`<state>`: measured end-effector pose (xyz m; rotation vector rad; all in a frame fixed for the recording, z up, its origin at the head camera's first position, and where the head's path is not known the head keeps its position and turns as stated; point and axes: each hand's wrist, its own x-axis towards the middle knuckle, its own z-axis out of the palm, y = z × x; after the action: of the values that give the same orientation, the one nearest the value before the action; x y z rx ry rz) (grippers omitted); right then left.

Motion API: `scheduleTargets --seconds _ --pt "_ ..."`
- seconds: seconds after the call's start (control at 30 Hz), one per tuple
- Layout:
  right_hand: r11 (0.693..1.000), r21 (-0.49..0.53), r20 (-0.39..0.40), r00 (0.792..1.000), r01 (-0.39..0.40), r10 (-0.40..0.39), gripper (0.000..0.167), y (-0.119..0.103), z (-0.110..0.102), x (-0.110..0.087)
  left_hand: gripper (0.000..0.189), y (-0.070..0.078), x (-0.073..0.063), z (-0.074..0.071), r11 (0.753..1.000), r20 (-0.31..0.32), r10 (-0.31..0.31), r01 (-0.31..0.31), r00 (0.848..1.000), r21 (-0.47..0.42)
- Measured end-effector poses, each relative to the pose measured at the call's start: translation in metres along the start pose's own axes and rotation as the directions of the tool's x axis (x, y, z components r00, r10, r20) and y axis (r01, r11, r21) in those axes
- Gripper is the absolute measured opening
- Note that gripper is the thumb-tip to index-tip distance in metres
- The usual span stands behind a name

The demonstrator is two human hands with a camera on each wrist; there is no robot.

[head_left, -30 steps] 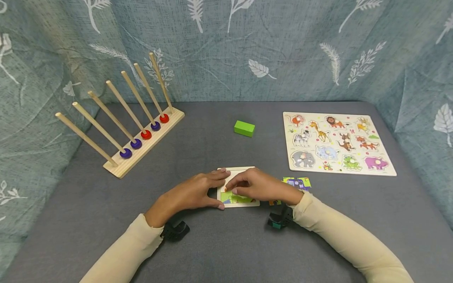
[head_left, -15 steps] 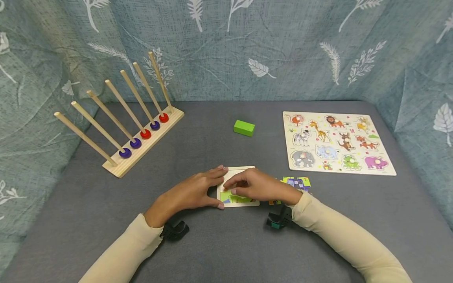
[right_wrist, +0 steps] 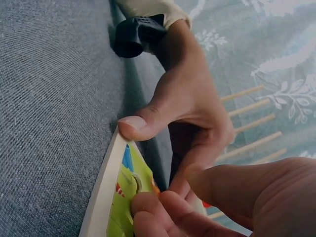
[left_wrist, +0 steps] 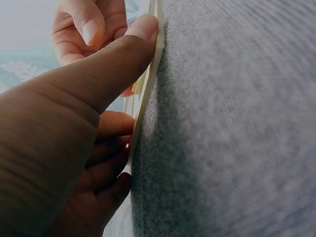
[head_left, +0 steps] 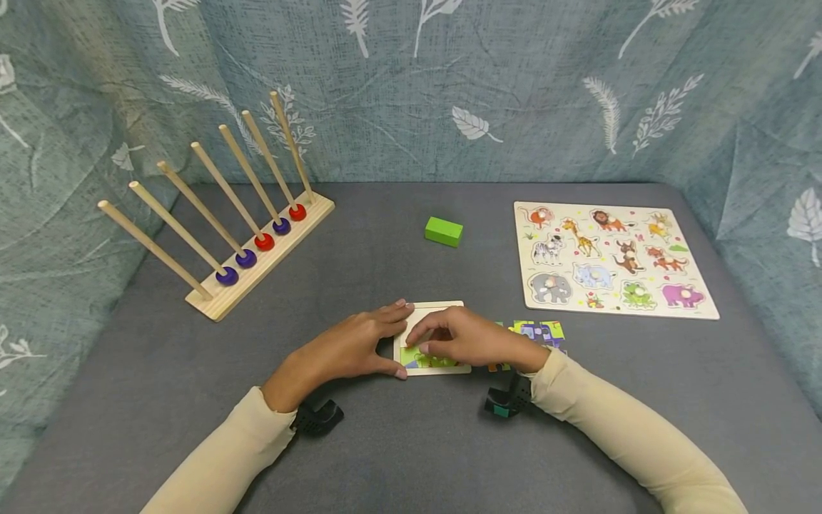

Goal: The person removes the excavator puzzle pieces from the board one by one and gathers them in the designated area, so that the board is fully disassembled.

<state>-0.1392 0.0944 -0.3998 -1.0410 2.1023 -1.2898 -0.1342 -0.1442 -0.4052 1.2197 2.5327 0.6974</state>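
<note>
A small wooden jigsaw tray (head_left: pixel 443 305) lies on the table, its near part filled with green picture pieces (head_left: pixel 430 360) and its far part bare wood. My left hand (head_left: pixel 349 346) holds the tray's left side, thumb at the near corner and fingers at the far one. Over the tray, my right hand (head_left: pixel 462 335) has bent fingers low at the left side. In the right wrist view its fingertips (right_wrist: pixel 148 205) touch the green picture beside an orange bit of a puzzle piece (right_wrist: pixel 156 188), mostly hidden. Loose jigsaw pieces (head_left: pixel 539 330) lie right of the tray, partly behind my right wrist.
A wooden peg stand (head_left: pixel 218 310) with red and blue rings is at the left. Behind the tray lies a green block (head_left: pixel 443 232). An animal knob puzzle board (head_left: pixel 559 225) lies at the back right. Patterned cloth (head_left: pixel 411 93) hangs behind the table.
My right fingertips have shifted very slightly left, and the orange spot beneath them no longer shows in the head view. My left hand stays on the tray.
</note>
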Motion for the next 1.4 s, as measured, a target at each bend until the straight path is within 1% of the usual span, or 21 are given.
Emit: scheduleTargets --seconds 0.27,0.47,0.6,0.7,0.8,1.0,1.1,1.27,1.33,1.4 --pt "1.0 0.007 -0.04 0.999 0.024 -0.023 0.017 -0.001 0.001 0.002 0.088 0.001 0.0 0.0 1.0 0.002 -0.003 0.003 1.0 -0.007" --pt "1.0 -0.002 -0.068 0.998 0.008 -0.008 0.016 -0.001 0.001 0.006 0.089 0.001 0.001 -0.001 1.0 0.005 -0.011 0.011 1.0 -0.013" --pt "1.0 -0.025 -0.066 0.998 0.015 -0.016 0.013 -0.001 0.001 0.007 0.09 0.001 0.001 -0.001 1.0 0.003 -0.001 0.001 1.0 0.001" --pt "0.998 -0.065 -0.061 0.998 0.019 -0.023 0.013 0.0 0.001 0.008 0.09 0.001 0.001 0.0 1.0 0.005 0.002 -0.002 1.0 0.012" --pt "0.997 -0.081 -0.049 0.998 0.02 -0.024 0.014 0.0 0.001 0.008 0.089 0.001 0.0 0.0 1.0 0.009 -0.001 0.001 1.0 0.016" --pt "0.999 -0.037 -0.003 1.0 -0.022 0.022 0.015 0.001 0.002 0.007 0.087 0.0 0.0 0.002 1.0 0.007 0.0 0.0 1.0 0.025" --pt "0.999 -0.032 0.001 0.999 -0.034 0.034 0.016 0.001 0.002 0.006 0.085 0.0 0.0 0.002 1.0 0.007 0.01 -0.01 1.0 0.021" --pt "0.999 -0.031 -0.038 0.999 -0.021 0.02 0.015 0.002 0.0 0.001 0.079 0.002 0.001 0.001 0.999 0.008 0.042 -0.042 0.999 0.0" --pt "0.999 -0.023 -0.048 0.999 -0.025 0.023 0.016 0.002 -0.001 -0.001 0.077 0.003 0.001 0.001 0.999 0.006 0.05 -0.05 0.999 -0.013" --pt "0.999 -0.01 -0.052 0.998 -0.034 0.033 0.019 0.002 -0.004 -0.003 0.073 0.004 0.002 0.002 0.997 0.001 0.072 -0.072 0.997 -0.016"
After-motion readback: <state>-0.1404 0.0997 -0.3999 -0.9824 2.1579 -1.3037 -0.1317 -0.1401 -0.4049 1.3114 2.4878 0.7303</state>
